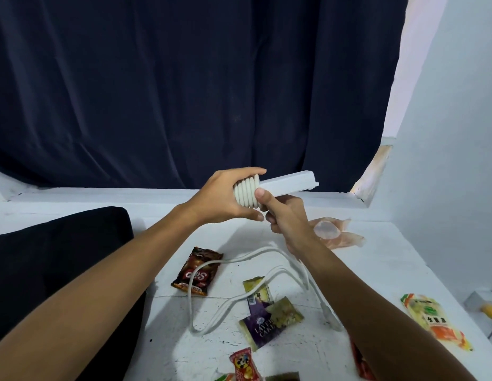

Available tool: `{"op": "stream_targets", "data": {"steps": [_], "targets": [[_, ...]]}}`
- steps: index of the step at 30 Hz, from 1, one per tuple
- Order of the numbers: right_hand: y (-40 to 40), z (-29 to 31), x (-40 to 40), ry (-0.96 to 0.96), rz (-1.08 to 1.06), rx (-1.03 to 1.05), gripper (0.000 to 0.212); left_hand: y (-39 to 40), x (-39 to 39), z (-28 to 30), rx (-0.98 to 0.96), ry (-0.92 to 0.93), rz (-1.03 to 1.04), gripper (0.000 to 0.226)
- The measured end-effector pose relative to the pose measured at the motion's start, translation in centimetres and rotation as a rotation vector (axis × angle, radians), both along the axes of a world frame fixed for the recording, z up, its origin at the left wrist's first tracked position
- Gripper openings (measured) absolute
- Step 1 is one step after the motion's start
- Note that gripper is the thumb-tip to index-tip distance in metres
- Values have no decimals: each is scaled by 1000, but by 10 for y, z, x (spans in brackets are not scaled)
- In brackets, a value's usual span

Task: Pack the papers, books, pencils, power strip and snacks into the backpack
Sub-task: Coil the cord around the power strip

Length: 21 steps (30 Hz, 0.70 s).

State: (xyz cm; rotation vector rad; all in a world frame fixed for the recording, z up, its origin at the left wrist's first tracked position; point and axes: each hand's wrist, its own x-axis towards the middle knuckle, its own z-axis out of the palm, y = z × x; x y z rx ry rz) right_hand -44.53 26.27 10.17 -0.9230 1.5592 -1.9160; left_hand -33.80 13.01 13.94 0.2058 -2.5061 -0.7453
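Held up at centre, power strip [283, 184] gripped by left hand [225, 198] over tidy coils, right hand [287, 224] pinching cord [239, 292] trailing toward 6 o'clock across table [376, 257], likely shrinking it for backpack [55, 270] at 9 o'clock.

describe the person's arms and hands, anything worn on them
Both forearms are bare as far as the frame shows: no sleeves in view. The left hand and the right hand have no gloves, and no watch, bracelet or ring shows on them. The fingernails look short and unpainted.
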Motion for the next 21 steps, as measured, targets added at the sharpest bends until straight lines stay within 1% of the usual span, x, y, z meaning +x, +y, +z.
{"op": "stream_targets", "data": {"steps": [3, 5, 7, 10, 14, 17, 19, 21], "targets": [[0, 0, 1, 90, -81, 9, 30, 0, -3, -11, 41, 36, 58, 76], [-1, 0, 2, 123, -123, 35, 30, 0, -3, -15, 42, 54, 83, 73], [-1, 0, 3, 120, -157, 64, 29, 0, -4, -18, 54, 60, 103, 72], [-3, 2, 6, 93, -219, 92, 38, 0, -4, -20, 91, 73, 95, 71], [-2, 4, 11, 124, -264, 171, 41, 1, -3, -22, 141, 86, 87, 74], [-2, 7, 12, 149, -207, 267, 44, -1, -3, -17, 81, 10, 92, 64], [0, 12, 10, 177, -112, 347, 48, -3, -2, -12, 7, -37, 102, 56], [6, 20, 7, 219, 2, 479, 56, -6, 0, -9, -28, -56, 124, 53]]}}
